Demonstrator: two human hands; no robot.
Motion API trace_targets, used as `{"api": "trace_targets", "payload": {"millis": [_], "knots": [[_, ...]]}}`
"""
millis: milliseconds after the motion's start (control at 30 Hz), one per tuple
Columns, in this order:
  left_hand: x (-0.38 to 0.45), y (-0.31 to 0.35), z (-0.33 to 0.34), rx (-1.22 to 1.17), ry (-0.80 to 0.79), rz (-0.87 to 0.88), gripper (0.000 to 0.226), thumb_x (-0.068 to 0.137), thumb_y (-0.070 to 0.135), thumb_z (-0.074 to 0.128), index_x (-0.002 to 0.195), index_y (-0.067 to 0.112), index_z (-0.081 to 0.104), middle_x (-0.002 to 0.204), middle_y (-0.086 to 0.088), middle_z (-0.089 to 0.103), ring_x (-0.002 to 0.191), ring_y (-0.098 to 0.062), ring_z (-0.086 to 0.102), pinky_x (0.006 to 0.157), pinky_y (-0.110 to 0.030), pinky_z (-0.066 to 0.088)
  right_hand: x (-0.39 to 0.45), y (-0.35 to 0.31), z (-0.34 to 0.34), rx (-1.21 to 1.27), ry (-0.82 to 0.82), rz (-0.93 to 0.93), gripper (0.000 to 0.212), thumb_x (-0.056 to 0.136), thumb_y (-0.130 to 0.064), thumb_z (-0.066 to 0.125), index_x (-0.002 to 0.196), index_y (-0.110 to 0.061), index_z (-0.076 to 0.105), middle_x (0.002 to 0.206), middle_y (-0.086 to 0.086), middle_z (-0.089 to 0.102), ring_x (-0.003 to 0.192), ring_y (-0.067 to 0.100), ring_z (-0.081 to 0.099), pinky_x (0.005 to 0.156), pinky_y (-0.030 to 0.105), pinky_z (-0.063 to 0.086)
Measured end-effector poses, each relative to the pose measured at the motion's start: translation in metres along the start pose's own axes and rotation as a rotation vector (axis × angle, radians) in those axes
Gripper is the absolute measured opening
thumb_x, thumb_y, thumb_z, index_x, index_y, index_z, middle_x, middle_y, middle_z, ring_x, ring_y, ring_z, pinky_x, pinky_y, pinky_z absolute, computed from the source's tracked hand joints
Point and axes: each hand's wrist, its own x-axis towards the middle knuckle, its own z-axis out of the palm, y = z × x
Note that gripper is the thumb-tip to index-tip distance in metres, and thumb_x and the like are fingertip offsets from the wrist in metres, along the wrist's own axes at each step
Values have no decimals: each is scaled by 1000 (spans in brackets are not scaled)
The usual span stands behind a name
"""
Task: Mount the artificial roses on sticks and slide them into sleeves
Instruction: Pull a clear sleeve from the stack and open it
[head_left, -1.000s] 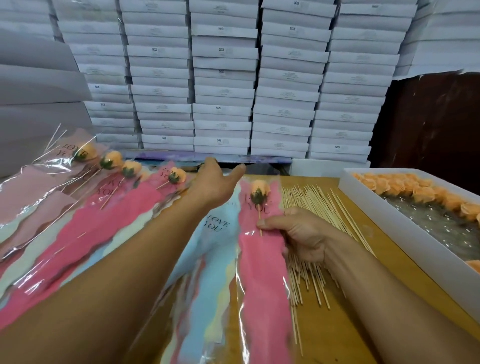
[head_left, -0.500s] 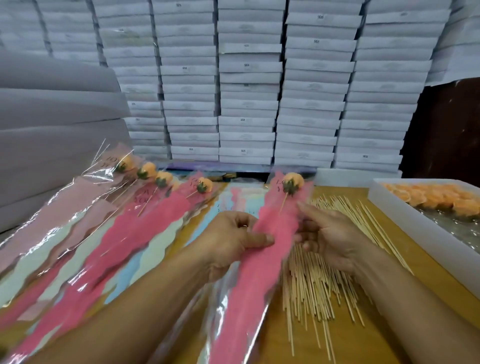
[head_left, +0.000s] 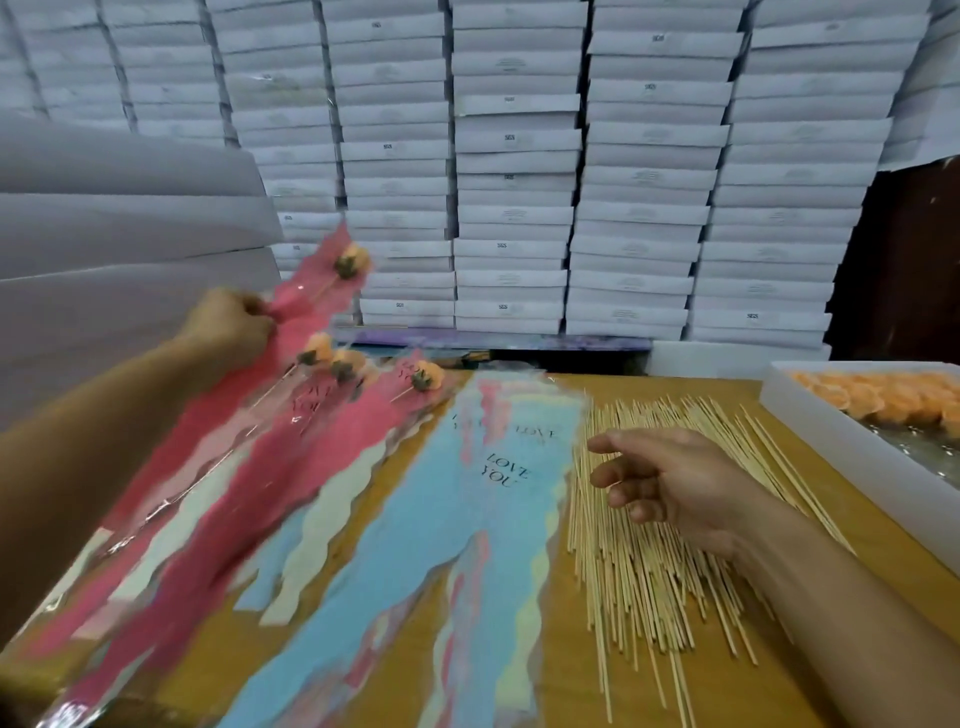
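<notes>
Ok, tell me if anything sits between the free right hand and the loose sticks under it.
Nothing visible does. The right hand hovers open directly over the pile of sticks on the table, with no sleeve or rose across the gap. The blue sleeves lie beside the pile, to the hand's left.
</notes>
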Motion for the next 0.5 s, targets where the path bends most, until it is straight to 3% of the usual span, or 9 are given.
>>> {"api": "trace_targets", "payload": {"millis": [133, 200, 233, 333, 500], "knots": [[24, -39, -15, 163, 69, -151, 14, 85, -6, 55, 90, -11, 67, 91, -34, 64, 82, -40, 63, 72, -43, 49, 0, 0, 0, -14, -1, -3, 28, 98, -27, 60, 115, -7, 68, 87, 16, 75, 62, 19, 67, 44, 24, 49], [25, -61, -16, 259, 46, -193, 16, 87, 1, 53, 88, -12, 62, 105, -40, 59, 106, -50, 56, 97, -50, 45, 0, 0, 1, -16, -1, -2, 28, 97, -27, 61, 115, -7, 69, 87, 16, 75, 62, 20, 67, 44, 24, 49], [24, -72, -14, 315, 24, -214, 21, 90, 8, 53, 93, -11, 61, 114, -40, 55, 115, -52, 49, 105, -51, 39, 0, 0, 1, -19, 0, -2, 27, 97, -27, 61, 115, -7, 69, 87, 16, 75, 62, 20, 67, 44, 25, 49], [21, -98, -4, 400, -21, -322, 39, 95, 23, 49, 116, -8, 58, 135, -38, 42, 129, -50, 36, 112, -50, 32, 0, 0, 1, -25, -2, -5, 27, 97, -26, 62, 115, -7, 69, 87, 16, 75, 62, 20, 67, 45, 25, 49], [10, -120, 16, 410, -43, -391, 56, 100, 37, 42, 133, -8, 48, 146, -33, 35, 137, -44, 32, 114, -48, 29, 0, 0, 1, -34, -5, -5, 26, 97, -25, 61, 115, -7, 69, 87, 16, 75, 62, 20, 66, 45, 25, 49]]}}
